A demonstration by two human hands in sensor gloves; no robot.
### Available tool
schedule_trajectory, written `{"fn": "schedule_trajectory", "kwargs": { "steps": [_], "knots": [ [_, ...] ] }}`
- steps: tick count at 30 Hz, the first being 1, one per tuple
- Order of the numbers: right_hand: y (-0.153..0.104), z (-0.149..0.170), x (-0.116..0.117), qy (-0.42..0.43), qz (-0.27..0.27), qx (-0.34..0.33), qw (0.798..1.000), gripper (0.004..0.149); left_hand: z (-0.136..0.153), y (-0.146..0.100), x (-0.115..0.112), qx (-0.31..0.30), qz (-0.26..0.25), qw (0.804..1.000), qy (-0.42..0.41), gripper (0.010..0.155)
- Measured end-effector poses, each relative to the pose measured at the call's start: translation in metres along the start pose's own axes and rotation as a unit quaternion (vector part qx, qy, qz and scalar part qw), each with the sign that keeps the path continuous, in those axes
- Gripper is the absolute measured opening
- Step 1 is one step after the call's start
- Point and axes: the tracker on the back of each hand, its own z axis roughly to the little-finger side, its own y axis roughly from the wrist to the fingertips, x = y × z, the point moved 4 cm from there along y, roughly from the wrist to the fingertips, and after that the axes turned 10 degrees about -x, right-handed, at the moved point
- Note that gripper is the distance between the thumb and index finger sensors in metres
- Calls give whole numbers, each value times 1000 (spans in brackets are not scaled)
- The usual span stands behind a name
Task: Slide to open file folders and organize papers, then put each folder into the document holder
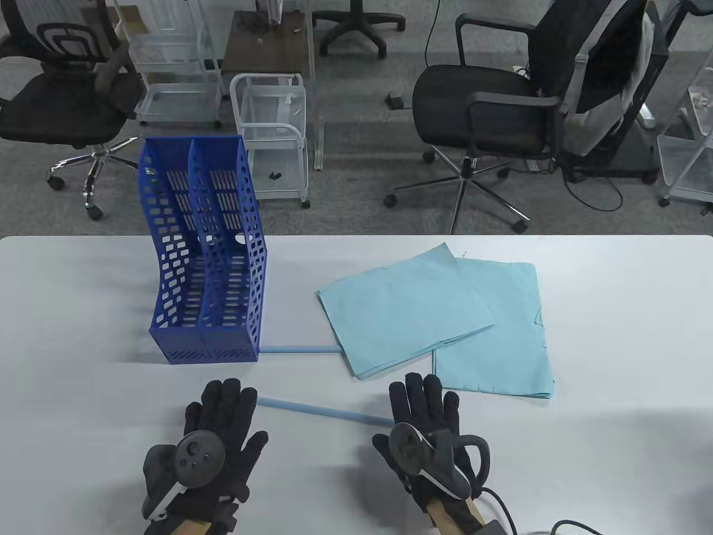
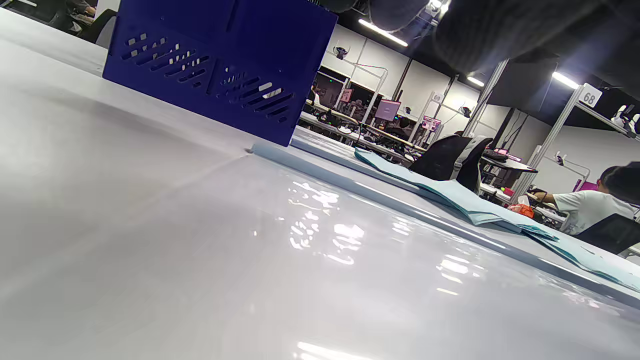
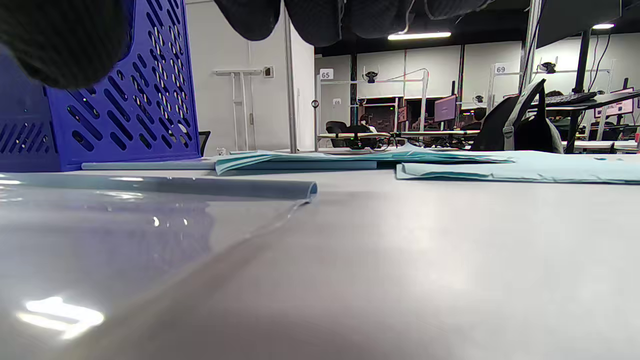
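Observation:
A blue two-slot document holder stands upright at the table's left-middle. Two overlapping stacks of light blue paper lie to its right. One blue slide bar runs from the holder's base under the papers. A second slide bar lies between my hands, on the edge of a clear folder that shows as a glossy sheet. My left hand lies flat, fingers straight, near the bar's left end. My right hand lies flat over the bar's right end. Neither hand holds anything.
Beyond the table's far edge stand office chairs and white wire carts. A black cable trails from my right wrist at the near edge. A person sits at a desk far behind.

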Motion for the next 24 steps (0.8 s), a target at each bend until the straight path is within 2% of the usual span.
{"fn": "schedule_trajectory", "kwargs": {
  "steps": [12,18,21,24],
  "knots": [
    [0,5,-3,3,-12,13,1000,90,-5,2,-3,-2,7,1000,12,74],
    [0,9,-5,6,-11,17,1000,90,-36,15,0,-33,5,999,39,75],
    [-2,11,-6,13,-10,19,1000,89,-51,35,-8,-48,42,996,68,80],
    [-3,13,-7,21,-6,20,1000,89,-59,61,-23,-40,102,988,106,78]
  ]
}}
